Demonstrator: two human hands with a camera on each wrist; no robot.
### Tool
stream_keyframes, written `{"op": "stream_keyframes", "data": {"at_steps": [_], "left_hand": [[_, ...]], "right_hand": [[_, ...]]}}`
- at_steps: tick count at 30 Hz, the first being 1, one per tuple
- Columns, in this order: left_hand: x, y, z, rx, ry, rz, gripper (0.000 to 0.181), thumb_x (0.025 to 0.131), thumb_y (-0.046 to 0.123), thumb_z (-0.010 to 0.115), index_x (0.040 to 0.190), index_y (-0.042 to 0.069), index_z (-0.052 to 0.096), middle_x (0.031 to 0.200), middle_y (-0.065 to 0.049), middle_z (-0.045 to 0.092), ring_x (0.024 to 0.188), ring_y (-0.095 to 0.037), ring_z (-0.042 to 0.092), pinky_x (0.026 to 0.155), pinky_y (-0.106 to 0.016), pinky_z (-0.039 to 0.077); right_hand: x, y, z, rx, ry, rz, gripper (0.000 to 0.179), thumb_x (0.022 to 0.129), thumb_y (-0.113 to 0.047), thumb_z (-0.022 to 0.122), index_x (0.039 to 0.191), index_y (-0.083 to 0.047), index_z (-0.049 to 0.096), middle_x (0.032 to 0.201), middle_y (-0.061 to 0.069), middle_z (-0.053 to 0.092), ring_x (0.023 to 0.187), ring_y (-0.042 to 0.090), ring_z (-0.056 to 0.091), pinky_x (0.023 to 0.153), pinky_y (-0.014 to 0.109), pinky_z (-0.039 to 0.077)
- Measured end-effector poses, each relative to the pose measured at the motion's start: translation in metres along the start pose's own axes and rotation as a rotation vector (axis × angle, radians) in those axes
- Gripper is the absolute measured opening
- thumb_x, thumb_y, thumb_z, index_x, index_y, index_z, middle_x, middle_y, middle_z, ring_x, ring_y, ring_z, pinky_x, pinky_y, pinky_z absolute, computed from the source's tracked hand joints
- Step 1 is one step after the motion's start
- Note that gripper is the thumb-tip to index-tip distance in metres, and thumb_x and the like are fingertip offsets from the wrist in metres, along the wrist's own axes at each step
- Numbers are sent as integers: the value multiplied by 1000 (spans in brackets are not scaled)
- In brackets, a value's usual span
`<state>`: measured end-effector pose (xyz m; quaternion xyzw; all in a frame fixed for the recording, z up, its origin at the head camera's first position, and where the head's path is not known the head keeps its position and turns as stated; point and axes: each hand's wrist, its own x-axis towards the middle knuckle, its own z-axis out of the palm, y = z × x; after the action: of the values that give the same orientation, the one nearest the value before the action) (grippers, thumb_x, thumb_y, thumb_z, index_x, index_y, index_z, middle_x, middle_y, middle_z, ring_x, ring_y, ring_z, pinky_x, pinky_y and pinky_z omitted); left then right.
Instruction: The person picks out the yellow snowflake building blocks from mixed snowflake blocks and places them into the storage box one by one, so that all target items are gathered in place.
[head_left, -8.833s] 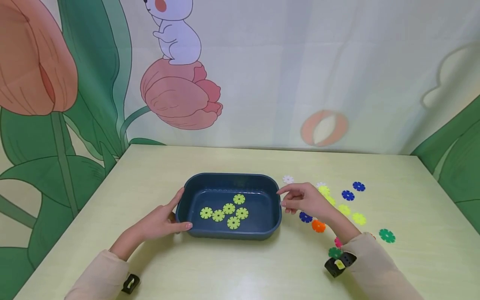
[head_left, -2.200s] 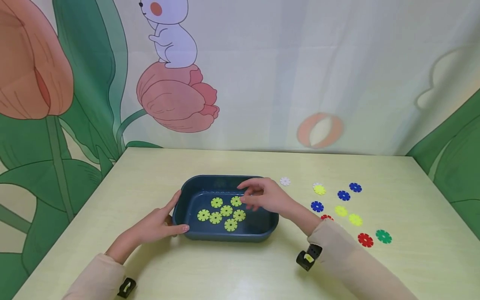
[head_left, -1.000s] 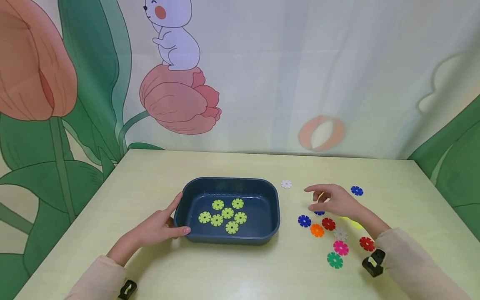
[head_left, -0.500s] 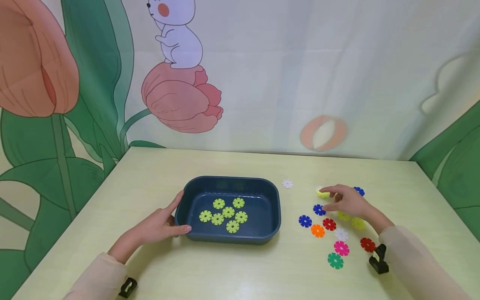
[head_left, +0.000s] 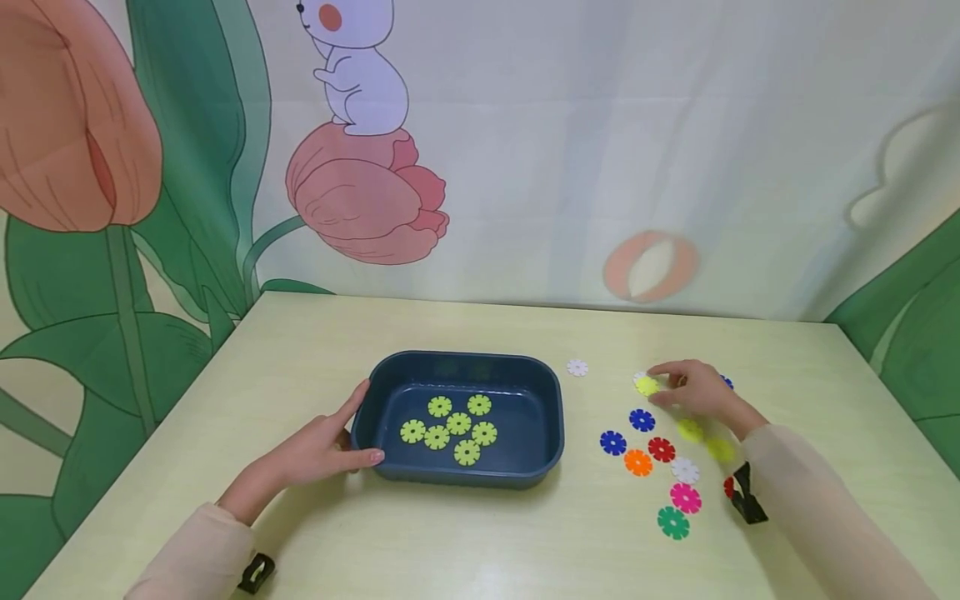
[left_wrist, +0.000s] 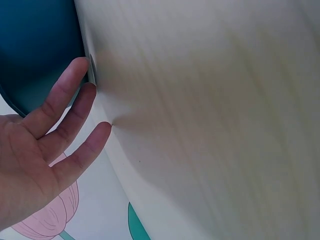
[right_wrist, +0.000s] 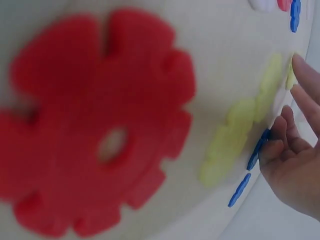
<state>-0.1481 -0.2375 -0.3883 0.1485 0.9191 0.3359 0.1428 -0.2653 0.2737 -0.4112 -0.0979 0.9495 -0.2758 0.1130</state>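
Has drawn right hand tighter about yellow disc since half a second ago (head view), three o'clock from glossy tub; cannot tell if pinching. Could snag overlapped white disc by notches. Left wrist: grasping tub with left hand spread. Right wrist: note flat, plastic-looking red disc, nine o'clock.

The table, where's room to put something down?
The table has bare room between the sleeves, in front of the blue tray, and a strip between tray and curtain. It's crowded right of the tray: coloured discs lie around the right hand.
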Motion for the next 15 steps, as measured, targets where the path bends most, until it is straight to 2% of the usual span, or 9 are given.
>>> {"op": "stream_keyframes", "data": {"at_steps": [6,15], "left_hand": [[1,-1,1,-2,4,-10,101,80,42,67,146,7,-1,66,0,58,60,-14,51,55,-29,40],[0,-1,1,-8,3,-20,102,79,43,67,146,7,-1,68,-1,58,61,-15,52,56,-29,40]], "right_hand": [[4,0,2,17,22,69,40,81,-24,69,113,-2,60,95,14,53,85,28,45,70,35,39],[5,-4,4,11,13,38,51,80,-29,70,122,-4,57,95,13,54,84,25,45,63,31,39]]}}
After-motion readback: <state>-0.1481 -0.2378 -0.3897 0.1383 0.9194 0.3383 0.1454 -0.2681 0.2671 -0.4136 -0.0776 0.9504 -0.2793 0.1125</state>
